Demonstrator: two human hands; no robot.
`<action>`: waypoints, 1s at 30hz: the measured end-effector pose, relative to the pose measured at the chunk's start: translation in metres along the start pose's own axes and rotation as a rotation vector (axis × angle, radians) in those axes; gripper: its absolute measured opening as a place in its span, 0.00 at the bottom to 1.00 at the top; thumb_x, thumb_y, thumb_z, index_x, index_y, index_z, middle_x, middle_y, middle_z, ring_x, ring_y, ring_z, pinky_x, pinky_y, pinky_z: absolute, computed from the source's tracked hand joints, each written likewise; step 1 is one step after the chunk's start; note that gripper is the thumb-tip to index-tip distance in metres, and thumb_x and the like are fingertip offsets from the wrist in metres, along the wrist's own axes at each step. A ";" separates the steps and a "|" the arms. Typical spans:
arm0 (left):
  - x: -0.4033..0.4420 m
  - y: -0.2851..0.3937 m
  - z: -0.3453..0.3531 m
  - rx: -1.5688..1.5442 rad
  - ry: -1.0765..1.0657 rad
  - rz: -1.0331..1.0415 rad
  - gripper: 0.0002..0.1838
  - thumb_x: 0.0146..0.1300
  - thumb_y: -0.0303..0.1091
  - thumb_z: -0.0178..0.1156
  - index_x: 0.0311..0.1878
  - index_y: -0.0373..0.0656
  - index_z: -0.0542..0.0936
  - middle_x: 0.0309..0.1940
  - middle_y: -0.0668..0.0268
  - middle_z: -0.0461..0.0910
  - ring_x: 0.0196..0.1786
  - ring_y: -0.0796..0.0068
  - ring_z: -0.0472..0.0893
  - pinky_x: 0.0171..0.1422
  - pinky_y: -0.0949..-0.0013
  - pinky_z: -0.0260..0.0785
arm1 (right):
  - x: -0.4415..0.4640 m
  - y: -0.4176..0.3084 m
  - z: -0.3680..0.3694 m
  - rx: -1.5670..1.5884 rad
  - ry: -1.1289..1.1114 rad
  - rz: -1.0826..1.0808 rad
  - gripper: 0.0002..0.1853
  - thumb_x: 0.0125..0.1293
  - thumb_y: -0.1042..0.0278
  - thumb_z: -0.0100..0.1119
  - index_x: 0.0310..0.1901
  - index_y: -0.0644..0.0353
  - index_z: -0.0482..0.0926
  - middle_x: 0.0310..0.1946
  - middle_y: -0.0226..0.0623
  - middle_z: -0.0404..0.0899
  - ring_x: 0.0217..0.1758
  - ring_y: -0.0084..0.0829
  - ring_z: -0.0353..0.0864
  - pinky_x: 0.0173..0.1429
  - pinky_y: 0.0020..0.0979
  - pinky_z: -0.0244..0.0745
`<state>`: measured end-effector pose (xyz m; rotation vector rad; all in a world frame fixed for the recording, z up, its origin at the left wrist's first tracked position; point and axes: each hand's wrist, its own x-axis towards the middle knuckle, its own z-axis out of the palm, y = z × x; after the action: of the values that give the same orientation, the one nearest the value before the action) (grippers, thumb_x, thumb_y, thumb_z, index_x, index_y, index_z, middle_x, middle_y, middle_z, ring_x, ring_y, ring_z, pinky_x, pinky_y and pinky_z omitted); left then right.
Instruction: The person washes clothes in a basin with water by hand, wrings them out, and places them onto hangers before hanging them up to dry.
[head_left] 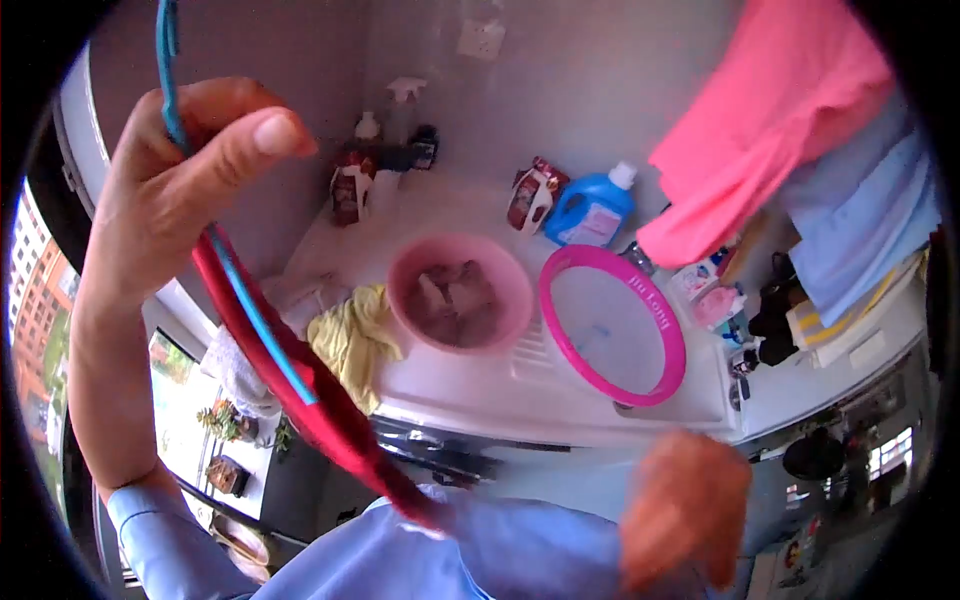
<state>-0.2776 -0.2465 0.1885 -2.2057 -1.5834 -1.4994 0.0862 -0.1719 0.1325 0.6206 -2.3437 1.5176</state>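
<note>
My left hand [170, 215], raised at the left, is closed around a thin light-blue clothes hanger [262, 320]. A dark red garment [335, 425] hangs along the hanger and slants down towards my blue-clad chest. My right hand [688, 510] is smeared by motion at the lower right, apart from the red garment; its fingers do not show clearly. Beyond the hands, a pink basin [405, 322] holds wet greyish cloth [458, 300] in water. Beside it stands a magenta-rimmed basin [672, 345] with water or a pale inside.
A blue detergent bottle [592, 210] and red-and-white packs stand by the wall, with a spray bottle [404, 105] in the corner. Yellow cloth [355, 340] drapes over the counter's left edge. Pink fabric [775, 120] and light-blue fabric [860, 220] hang at the upper right.
</note>
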 end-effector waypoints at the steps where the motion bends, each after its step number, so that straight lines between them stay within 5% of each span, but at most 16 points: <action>1: -0.004 0.003 -0.007 0.070 -0.010 -0.007 0.19 0.61 0.46 0.59 0.31 0.35 0.80 0.26 0.70 0.77 0.31 0.83 0.73 0.37 0.78 0.62 | -0.002 0.014 -0.008 -0.040 0.120 0.131 0.11 0.56 0.66 0.60 0.39 0.62 0.78 0.37 0.41 0.80 0.37 0.27 0.80 0.41 0.32 0.76; 4: -0.017 -0.005 -0.017 0.143 -0.002 -0.033 0.19 0.62 0.46 0.59 0.32 0.35 0.80 0.26 0.68 0.78 0.32 0.81 0.75 0.38 0.78 0.62 | 0.030 0.103 -0.047 -0.604 0.365 0.634 0.14 0.60 0.64 0.58 0.42 0.66 0.78 0.36 0.41 0.80 0.39 0.31 0.81 0.45 0.28 0.74; 5: -0.021 -0.009 -0.016 0.075 0.024 -0.026 0.19 0.62 0.46 0.58 0.32 0.35 0.80 0.26 0.68 0.78 0.31 0.81 0.74 0.37 0.77 0.62 | 0.031 0.143 -0.066 -0.465 0.413 0.862 0.23 0.55 0.60 0.63 0.50 0.64 0.75 0.45 0.44 0.78 0.49 0.34 0.78 0.52 0.30 0.72; 6: -0.025 -0.008 -0.017 0.074 0.019 -0.043 0.21 0.62 0.49 0.57 0.32 0.36 0.79 0.26 0.68 0.77 0.30 0.82 0.74 0.35 0.78 0.63 | 0.032 0.175 -0.079 -0.710 0.311 0.992 0.30 0.51 0.58 0.66 0.54 0.64 0.72 0.51 0.47 0.75 0.54 0.38 0.76 0.56 0.34 0.70; 8: -0.029 -0.005 -0.017 0.067 0.008 -0.073 0.24 0.61 0.55 0.55 0.33 0.38 0.79 0.26 0.69 0.75 0.27 0.82 0.74 0.30 0.79 0.66 | 0.033 0.238 -0.094 -0.933 0.138 1.156 0.33 0.47 0.56 0.68 0.56 0.61 0.71 0.54 0.49 0.72 0.56 0.43 0.73 0.59 0.37 0.68; 11: -0.024 0.000 -0.016 0.101 0.020 -0.065 0.24 0.63 0.54 0.54 0.33 0.38 0.78 0.21 0.74 0.71 0.20 0.88 0.65 0.24 0.80 0.55 | 0.010 0.312 -0.115 -1.002 -0.150 1.114 0.32 0.48 0.56 0.64 0.57 0.56 0.70 0.51 0.48 0.74 0.54 0.45 0.74 0.56 0.38 0.69; 14: -0.023 -0.007 -0.016 0.066 0.038 -0.019 0.24 0.63 0.53 0.54 0.33 0.38 0.79 0.20 0.76 0.70 0.18 0.90 0.59 0.23 0.79 0.46 | 0.017 0.312 -0.120 -0.887 0.005 1.270 0.31 0.49 0.60 0.61 0.59 0.53 0.68 0.47 0.47 0.77 0.52 0.47 0.74 0.55 0.39 0.69; 17: -0.024 -0.001 -0.016 -0.027 -0.001 0.007 0.18 0.62 0.45 0.58 0.31 0.38 0.80 0.22 0.75 0.72 0.24 0.88 0.64 0.29 0.78 0.54 | 0.008 0.295 -0.129 -1.019 0.302 1.067 0.29 0.52 0.64 0.57 0.58 0.58 0.66 0.40 0.49 0.78 0.44 0.44 0.79 0.47 0.39 0.74; 19: -0.025 0.005 -0.012 -0.079 -0.039 -0.036 0.14 0.61 0.40 0.61 0.30 0.37 0.80 0.22 0.75 0.73 0.27 0.88 0.67 0.31 0.78 0.57 | 0.020 0.257 -0.134 -0.827 0.674 0.966 0.25 0.51 0.61 0.58 0.49 0.67 0.69 0.42 0.58 0.75 0.45 0.52 0.77 0.50 0.43 0.71; 22: -0.018 0.003 0.006 -0.125 -0.088 -0.055 0.12 0.62 0.37 0.61 0.30 0.35 0.80 0.20 0.77 0.70 0.25 0.89 0.65 0.28 0.80 0.56 | 0.042 0.193 -0.137 -0.471 0.955 0.653 0.17 0.56 0.69 0.51 0.46 0.68 0.69 0.31 0.38 0.75 0.30 0.25 0.78 0.23 0.28 0.73; 25: -0.006 0.015 0.019 -0.285 -0.241 -0.313 0.12 0.61 0.36 0.61 0.32 0.35 0.80 0.21 0.75 0.74 0.24 0.88 0.69 0.28 0.80 0.62 | 0.064 0.139 -0.137 -0.223 1.123 0.478 0.16 0.58 0.67 0.50 0.48 0.62 0.71 0.35 0.34 0.76 0.28 0.25 0.76 0.27 0.24 0.74; 28: 0.002 -0.008 0.049 -0.344 -0.229 -0.205 0.18 0.60 0.34 0.62 0.52 0.37 0.76 0.31 0.69 0.80 0.29 0.85 0.74 0.33 0.80 0.67 | 0.085 0.097 -0.132 -0.129 1.149 0.281 0.16 0.60 0.67 0.49 0.48 0.64 0.70 0.37 0.37 0.77 0.28 0.26 0.79 0.25 0.23 0.75; 30: 0.007 -0.009 0.057 -0.379 -0.262 -0.227 0.28 0.61 0.31 0.60 0.64 0.39 0.64 0.52 0.58 0.76 0.53 0.76 0.74 0.57 0.71 0.67 | 0.095 0.078 -0.128 -0.157 1.134 0.203 0.16 0.61 0.67 0.48 0.49 0.64 0.69 0.37 0.37 0.77 0.28 0.27 0.79 0.26 0.23 0.75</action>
<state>-0.2462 -0.2073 0.1587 -2.5900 -1.8053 -1.7596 -0.0346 -0.0458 0.1659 -0.4557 -1.5900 1.2177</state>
